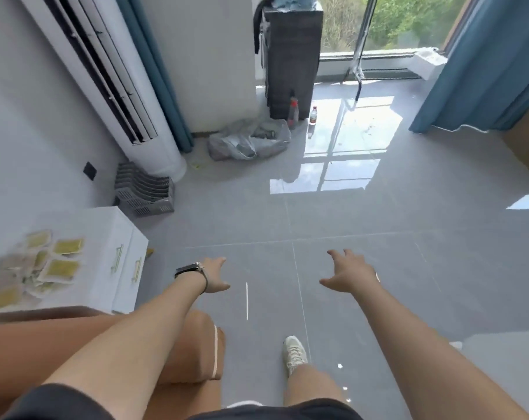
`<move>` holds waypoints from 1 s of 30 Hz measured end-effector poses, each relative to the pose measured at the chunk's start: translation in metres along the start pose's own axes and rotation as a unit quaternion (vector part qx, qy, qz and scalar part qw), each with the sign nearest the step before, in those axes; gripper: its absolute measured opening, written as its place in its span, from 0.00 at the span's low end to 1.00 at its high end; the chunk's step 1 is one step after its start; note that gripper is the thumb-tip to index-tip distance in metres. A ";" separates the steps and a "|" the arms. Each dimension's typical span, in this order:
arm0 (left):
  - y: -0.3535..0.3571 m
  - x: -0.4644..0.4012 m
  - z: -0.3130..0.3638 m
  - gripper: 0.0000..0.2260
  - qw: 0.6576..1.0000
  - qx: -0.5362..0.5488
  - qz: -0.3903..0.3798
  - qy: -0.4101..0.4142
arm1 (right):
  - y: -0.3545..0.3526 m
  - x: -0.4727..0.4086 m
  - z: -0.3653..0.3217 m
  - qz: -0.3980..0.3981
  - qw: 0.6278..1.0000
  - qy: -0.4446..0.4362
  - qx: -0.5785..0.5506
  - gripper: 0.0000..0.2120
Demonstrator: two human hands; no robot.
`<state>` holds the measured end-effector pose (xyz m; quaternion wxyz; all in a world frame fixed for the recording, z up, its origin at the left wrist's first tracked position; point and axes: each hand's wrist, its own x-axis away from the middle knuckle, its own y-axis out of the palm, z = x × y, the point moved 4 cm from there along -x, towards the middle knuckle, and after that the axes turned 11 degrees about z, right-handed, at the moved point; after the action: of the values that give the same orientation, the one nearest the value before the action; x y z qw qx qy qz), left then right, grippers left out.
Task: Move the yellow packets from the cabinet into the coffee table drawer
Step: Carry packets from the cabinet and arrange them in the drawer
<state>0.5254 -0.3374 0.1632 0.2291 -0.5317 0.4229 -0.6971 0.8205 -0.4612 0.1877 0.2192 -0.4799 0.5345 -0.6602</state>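
Packets: yellow packets heaped on white cabinet top, near its front edge (light, soft, slippery, I judge).
Grip: pinch a sealed border.
Hands: left hand and right hand both spread, holding nothing.

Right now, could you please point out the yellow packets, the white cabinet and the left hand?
yellow packets (62,268): head view, middle of one packet.
white cabinet (105,228): head view, bare top.
left hand (216,275): head view, back of the hand.
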 end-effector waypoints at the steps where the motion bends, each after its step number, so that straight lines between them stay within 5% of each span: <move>1: -0.010 -0.009 -0.006 0.36 1.000 0.016 0.015 -0.017 | -0.013 -0.023 -0.012 -0.002 1.000 -0.024 0.013 0.39; 15: -0.042 -0.034 -0.196 0.35 0.932 0.206 0.025 -0.296 | -0.071 -0.214 -0.315 -0.036 0.917 -0.366 0.156 0.38; 20: -0.048 -0.042 -0.272 0.27 0.900 0.234 0.059 -0.363 | -0.072 -0.246 -0.407 -0.038 0.889 -0.417 0.184 0.36; 30: -0.054 -0.093 -0.375 0.27 0.841 0.328 0.051 -0.428 | -0.089 -0.307 -0.567 -0.037 0.862 -0.456 0.218 0.35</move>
<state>0.2123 -0.1069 0.1285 0.5835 -0.6486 0.0563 -0.4854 0.4847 0.0957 0.1652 0.5132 -0.6864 0.1993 -0.4751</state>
